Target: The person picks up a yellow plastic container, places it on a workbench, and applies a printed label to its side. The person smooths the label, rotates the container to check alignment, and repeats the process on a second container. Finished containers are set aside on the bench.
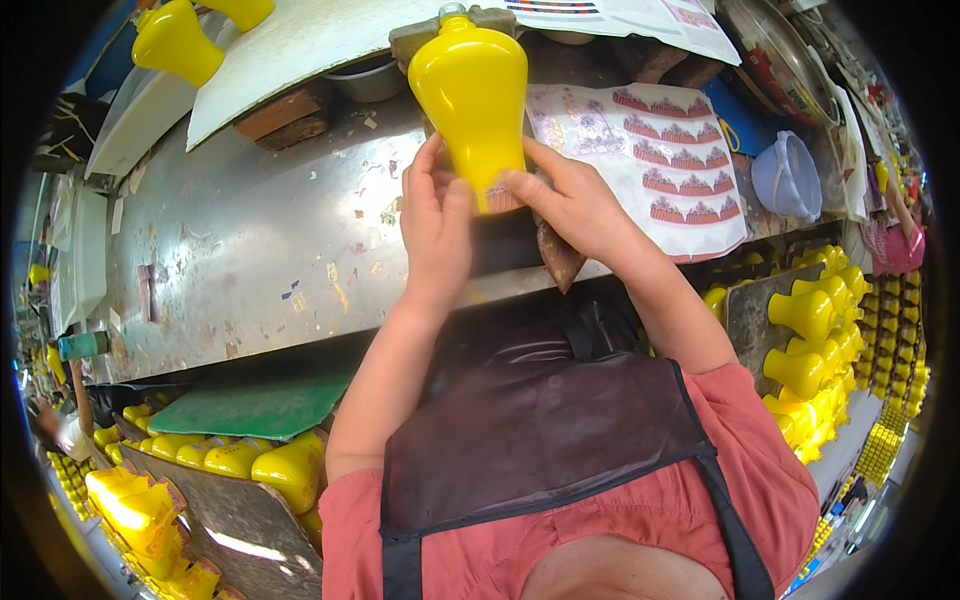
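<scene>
A glossy yellow vase-shaped piece [468, 85] lies with its broad end away from me, on a dark rest [412, 42] at the far end. Its narrow end is between my two hands. My left hand [436, 215] curves along its left side, fingers against the surface and thumb up. My right hand [575, 200] grips the right side, its thumb pressing near a small pink printed decal [502, 197] on the narrow end. Below the right palm is a brown pointed piece [560, 258]; whether the hand holds it I cannot tell. The fingers underneath are hidden.
A sheet of pink decals [680, 160] lies right of the vase on the worn metal table [260, 240]. Beyond it stands a pale blue bucket [786, 178]. Bricks [285, 118] prop a white board [290, 50]. Several yellow vases [810, 340] crowd both sides; other people work farther off.
</scene>
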### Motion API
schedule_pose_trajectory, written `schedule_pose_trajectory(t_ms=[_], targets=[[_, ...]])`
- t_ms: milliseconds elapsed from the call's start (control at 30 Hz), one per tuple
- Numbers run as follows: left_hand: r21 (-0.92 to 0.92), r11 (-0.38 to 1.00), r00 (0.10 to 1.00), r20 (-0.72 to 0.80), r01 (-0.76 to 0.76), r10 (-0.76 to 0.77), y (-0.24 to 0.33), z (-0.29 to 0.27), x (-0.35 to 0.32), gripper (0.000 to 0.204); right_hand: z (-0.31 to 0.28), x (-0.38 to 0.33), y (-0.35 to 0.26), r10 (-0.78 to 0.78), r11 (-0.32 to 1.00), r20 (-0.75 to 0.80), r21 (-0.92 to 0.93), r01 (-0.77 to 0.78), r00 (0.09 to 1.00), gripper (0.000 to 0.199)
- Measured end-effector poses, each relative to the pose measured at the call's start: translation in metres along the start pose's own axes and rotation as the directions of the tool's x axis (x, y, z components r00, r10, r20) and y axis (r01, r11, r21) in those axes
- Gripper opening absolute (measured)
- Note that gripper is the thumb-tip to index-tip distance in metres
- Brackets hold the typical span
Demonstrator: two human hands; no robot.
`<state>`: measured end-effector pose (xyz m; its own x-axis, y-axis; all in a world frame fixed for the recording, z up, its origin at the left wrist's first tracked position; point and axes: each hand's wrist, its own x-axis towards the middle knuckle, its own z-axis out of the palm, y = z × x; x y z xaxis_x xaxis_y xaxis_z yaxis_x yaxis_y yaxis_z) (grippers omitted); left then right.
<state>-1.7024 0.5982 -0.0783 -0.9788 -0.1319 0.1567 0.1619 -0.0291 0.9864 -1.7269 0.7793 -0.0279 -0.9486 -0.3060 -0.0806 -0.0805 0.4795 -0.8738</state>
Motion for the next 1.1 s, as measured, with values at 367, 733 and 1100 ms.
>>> schedule_pose_trajectory(t_ms=[367, 733, 1100], targets=[[0.520, 0.832, 0.977, 0.033, -0.196, 0.210, 0.012, 0.010, -0.009, 0.057, 0.001, 0.001, 0.002, 0.043, 0.998, 0.020, 0.052, -0.044, 0.999, 0.047], [0.420, 0.900, 0.993, 0.027, -0.117, 0.116, 0.015, 0.012, -0.009, 0.058, -0.003, 0.005, 0.014, -0.029, 0.985, 0.014, 0.169, 0.026, 0.999, 0.052], [0.451, 0.883, 0.990, 0.004, -0.130, 0.144, 0.012, 0.015, -0.008, 0.054, -0.002, 0.000, 0.004, 0.065, 0.984, 0.038, 0.162, -0.071, 0.997, 0.053]])
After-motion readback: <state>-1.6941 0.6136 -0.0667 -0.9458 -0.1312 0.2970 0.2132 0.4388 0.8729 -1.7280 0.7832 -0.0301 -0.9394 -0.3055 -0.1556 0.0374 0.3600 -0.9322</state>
